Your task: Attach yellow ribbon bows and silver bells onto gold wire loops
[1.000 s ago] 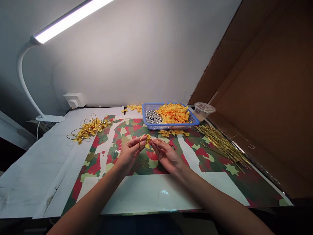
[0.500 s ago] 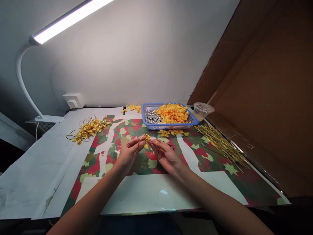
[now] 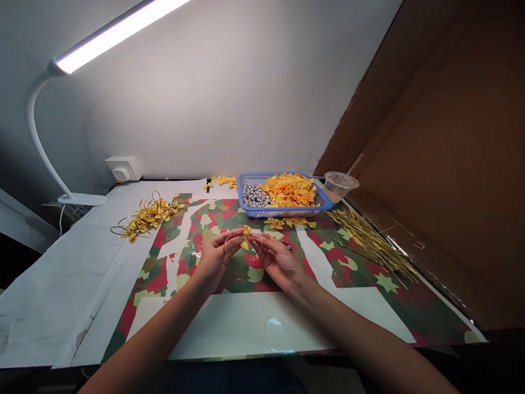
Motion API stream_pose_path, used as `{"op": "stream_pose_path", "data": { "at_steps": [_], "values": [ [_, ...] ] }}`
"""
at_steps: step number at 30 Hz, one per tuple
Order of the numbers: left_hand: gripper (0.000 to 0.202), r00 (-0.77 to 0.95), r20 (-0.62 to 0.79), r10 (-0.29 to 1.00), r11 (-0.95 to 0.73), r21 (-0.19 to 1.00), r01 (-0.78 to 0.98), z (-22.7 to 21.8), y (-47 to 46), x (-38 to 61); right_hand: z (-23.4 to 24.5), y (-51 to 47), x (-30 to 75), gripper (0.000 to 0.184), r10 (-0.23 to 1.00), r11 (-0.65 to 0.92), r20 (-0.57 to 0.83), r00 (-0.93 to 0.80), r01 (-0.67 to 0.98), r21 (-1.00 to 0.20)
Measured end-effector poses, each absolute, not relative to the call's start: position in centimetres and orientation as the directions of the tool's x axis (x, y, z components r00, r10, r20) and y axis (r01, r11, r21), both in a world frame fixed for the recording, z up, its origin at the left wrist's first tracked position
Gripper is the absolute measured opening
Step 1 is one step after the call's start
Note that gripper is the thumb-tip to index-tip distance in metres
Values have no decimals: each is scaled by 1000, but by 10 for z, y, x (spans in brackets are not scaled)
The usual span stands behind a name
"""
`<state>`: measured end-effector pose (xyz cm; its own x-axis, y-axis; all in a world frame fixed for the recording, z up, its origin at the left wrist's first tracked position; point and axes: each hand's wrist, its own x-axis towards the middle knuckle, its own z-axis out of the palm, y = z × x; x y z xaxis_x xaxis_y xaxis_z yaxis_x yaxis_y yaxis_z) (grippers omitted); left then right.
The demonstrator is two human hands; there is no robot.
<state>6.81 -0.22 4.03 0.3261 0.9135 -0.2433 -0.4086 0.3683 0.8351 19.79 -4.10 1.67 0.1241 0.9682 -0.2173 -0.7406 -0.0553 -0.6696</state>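
Left hand (image 3: 215,258): half closed, thumb and fingers pinched on a small yellow ribbon bow (image 3: 246,237), held in the air above a red-and-green patterned sheet (image 3: 253,273). Right hand (image 3: 279,260): fingers curved, tips at the bow's right side, hand almost touching the left. Whether it has firm hold of the bow cannot be told. A thin gold wire loop (image 3: 225,249) runs from the bow, curving past the left fingers, and a second arc shows to the right of the bow.

Beyond the hands, a blue plastic basket (image 3: 241,189) holds a heap of orange-yellow ribbon bows (image 3: 289,190) beside silver beads (image 3: 254,195). Loose yellow bows (image 3: 287,222) lie just in front of the basket. A tangled cluster of gold-looped bows (image 3: 150,215) lies to the left, on a white sheet (image 3: 61,290). A bundle of gold wire stems (image 3: 369,241) lies to the right. A clear plastic cup (image 3: 338,186) stands beside the basket's far right corner.
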Motion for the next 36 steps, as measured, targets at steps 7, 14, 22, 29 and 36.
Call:
{"op": "stream_pose_path", "data": {
  "at_steps": [7, 14, 22, 29, 36],
  "values": [
    [29, 295, -222, 929, 342, 819, -461, 42, -4, 70, 21, -42, 197, 20, 960, -16, -217, 178, -737, -676],
    [26, 288, -219, 932, 334, 826, -454, 37, -3, 70, 24, -43, 197, 26, 956, -8, -219, 194, -731, -683],
    [27, 328, -206, 922, 334, 852, -403, 37, -3, 69, 26, -42, 199, 23, 958, -14, -215, 189, -718, -696],
    [31, 347, -206, 915, 335, 866, -371, 38, -3, 68, 26, -42, 200, 25, 961, -38, -225, 163, -726, -687],
    [34, 356, -220, 908, 347, 871, -349, 41, -5, 70, 23, -41, 201, 22, 961, -85, -251, 114, -744, -663]
  ]
}}
